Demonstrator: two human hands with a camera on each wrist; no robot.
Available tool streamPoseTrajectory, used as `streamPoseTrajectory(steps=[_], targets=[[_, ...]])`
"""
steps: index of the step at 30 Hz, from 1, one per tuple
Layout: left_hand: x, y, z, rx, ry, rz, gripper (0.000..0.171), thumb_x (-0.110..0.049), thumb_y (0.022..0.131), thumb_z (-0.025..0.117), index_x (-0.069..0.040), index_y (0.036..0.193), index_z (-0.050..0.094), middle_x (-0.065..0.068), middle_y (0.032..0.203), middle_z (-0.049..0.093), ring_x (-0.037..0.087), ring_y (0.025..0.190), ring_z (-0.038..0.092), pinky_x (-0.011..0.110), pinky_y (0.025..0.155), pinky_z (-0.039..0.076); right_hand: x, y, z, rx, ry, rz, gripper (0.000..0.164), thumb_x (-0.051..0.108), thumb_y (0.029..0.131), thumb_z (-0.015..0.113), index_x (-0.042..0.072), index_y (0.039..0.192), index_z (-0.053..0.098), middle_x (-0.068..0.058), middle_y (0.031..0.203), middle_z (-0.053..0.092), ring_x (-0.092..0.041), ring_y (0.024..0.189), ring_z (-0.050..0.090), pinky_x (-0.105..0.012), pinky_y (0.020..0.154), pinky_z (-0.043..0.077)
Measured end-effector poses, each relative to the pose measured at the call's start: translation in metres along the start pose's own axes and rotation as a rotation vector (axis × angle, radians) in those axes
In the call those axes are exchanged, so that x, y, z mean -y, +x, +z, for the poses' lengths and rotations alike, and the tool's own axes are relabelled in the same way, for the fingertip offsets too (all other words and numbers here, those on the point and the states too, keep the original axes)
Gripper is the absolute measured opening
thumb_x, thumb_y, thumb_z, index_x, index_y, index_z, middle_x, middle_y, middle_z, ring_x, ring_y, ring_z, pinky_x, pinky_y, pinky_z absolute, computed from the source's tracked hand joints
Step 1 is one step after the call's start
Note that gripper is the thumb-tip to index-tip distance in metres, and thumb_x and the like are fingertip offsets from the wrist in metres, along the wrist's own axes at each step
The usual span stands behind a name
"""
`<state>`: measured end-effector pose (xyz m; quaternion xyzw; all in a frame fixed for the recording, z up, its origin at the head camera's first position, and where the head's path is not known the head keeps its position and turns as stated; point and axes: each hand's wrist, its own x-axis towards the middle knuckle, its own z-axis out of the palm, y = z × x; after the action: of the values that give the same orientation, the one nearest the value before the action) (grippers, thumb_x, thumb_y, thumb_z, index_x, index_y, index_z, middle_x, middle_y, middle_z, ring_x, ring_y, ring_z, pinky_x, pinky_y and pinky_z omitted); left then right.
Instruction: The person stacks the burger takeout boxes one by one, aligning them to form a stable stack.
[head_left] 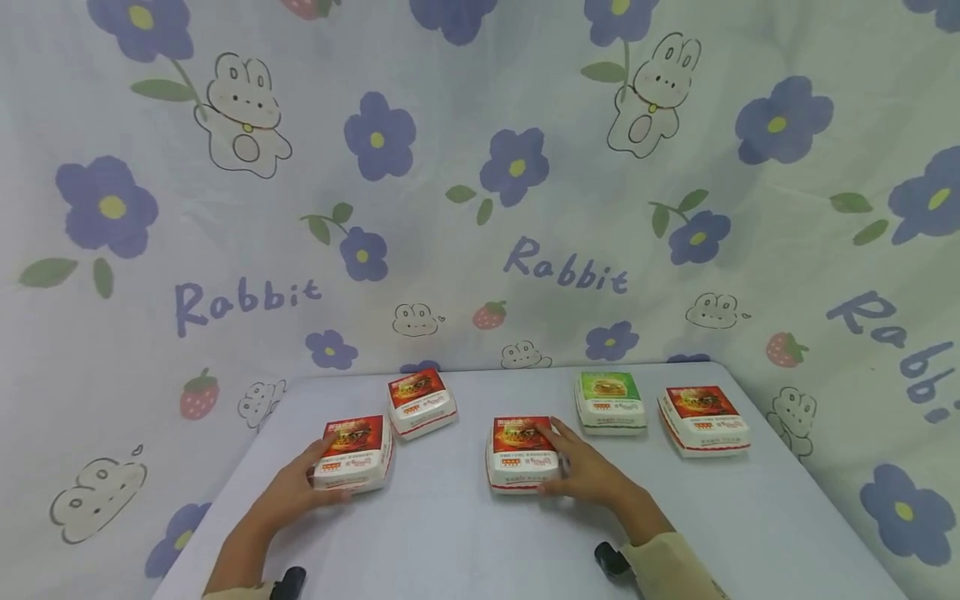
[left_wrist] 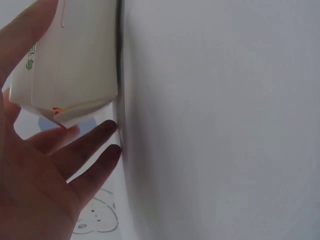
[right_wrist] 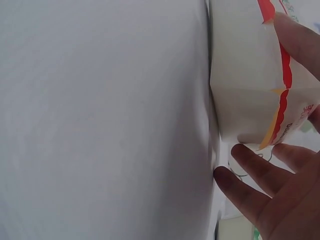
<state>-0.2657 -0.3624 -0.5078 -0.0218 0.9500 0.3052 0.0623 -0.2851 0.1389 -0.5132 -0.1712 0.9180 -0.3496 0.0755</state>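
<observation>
Two white burger boxes with red printed lids lie on the table near my hands. At the left box, my left hand holds the left side, its thumb along the near edge and a forefinger up by the lid. In the left wrist view, the other fingers spread out past the corner of that box. My right hand holds the middle box from its right, thumb at the front and a fingertip on the lid. Its lower fingers fan out beside the box, close to the tabletop.
Behind the left box stands another red-lidded box. A green-lidded box and a further red-lidded box sit at the back right. A printed curtain hangs behind the white table.
</observation>
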Motion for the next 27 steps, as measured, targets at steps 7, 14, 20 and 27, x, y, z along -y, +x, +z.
streamPoseTrajectory(steps=[7,14,20,27], targets=[[0.004,0.003,0.0,-0.015,-0.014,-0.005,0.119,-0.065,0.064,0.079,-0.022,0.157,0.017,0.032,0.15,0.026,0.055,0.129,0.032,0.069,0.093,0.037,0.0,0.002,0.002,0.003,0.006,-0.039,0.105,0.062,0.068,0.079,0.035,0.155,0.025,-0.002,0.163,0.011,-0.036,0.145,0.017,-0.063,0.107,0.025],[0.006,0.004,0.003,-0.011,-0.061,-0.034,0.123,-0.066,0.061,0.08,-0.022,0.157,0.018,0.035,0.147,0.03,0.055,0.126,0.037,0.065,0.09,0.042,-0.004,0.001,0.003,-0.006,0.003,-0.011,0.11,0.063,0.063,0.081,0.037,0.154,0.025,0.0,0.163,0.009,-0.035,0.145,0.016,-0.064,0.107,0.026],[0.007,-0.001,0.003,-0.023,-0.064,-0.044,0.122,-0.066,0.062,0.079,-0.025,0.157,0.017,0.032,0.15,0.026,0.056,0.128,0.034,0.066,0.092,0.041,-0.002,-0.001,0.001,-0.01,0.01,-0.012,0.111,0.062,0.063,0.082,0.036,0.154,0.025,-0.001,0.163,0.009,-0.037,0.145,0.016,-0.064,0.107,0.025],[0.003,-0.008,-0.004,-0.033,-0.063,-0.044,0.121,-0.066,0.063,0.078,-0.027,0.158,0.014,0.032,0.152,0.022,0.057,0.129,0.031,0.068,0.092,0.039,0.001,-0.001,0.001,-0.017,0.017,-0.002,0.11,0.06,0.063,0.083,0.035,0.154,0.026,-0.001,0.163,0.01,-0.037,0.145,0.016,-0.064,0.107,0.025]])
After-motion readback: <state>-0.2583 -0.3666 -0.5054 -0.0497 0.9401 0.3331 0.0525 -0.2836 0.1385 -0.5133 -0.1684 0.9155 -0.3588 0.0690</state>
